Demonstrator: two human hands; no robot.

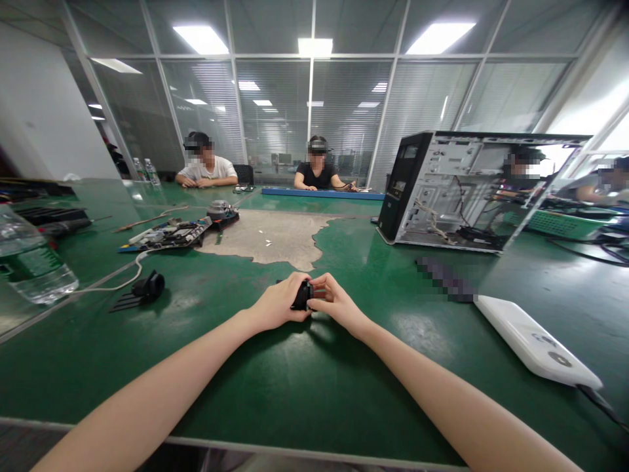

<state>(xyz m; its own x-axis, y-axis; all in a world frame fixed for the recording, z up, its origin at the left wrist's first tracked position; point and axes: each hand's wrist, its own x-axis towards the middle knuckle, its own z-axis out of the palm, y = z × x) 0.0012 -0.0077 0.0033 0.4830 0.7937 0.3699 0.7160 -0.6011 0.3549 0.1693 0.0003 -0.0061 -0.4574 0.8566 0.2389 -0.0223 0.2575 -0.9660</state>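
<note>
At the middle of the green table (265,393), a small black part (301,297) sits between my hands. My left hand (281,300) wraps round it from the left, fingers closed on it. From the right, my right hand (336,303) pinches the part's right side with thumb and fingertips. Much of the part is hidden by my fingers, so its exact shape cannot be made out. To the left lies another black part (147,287) with a round end and flat prongs, touched by neither hand.
A circuit board (171,235) and clear bottle (37,262) are on the left. An open computer case (442,190), a green basket (565,225) and a white power bank-like device (535,341) are on the right. Two people sit across; others are at right.
</note>
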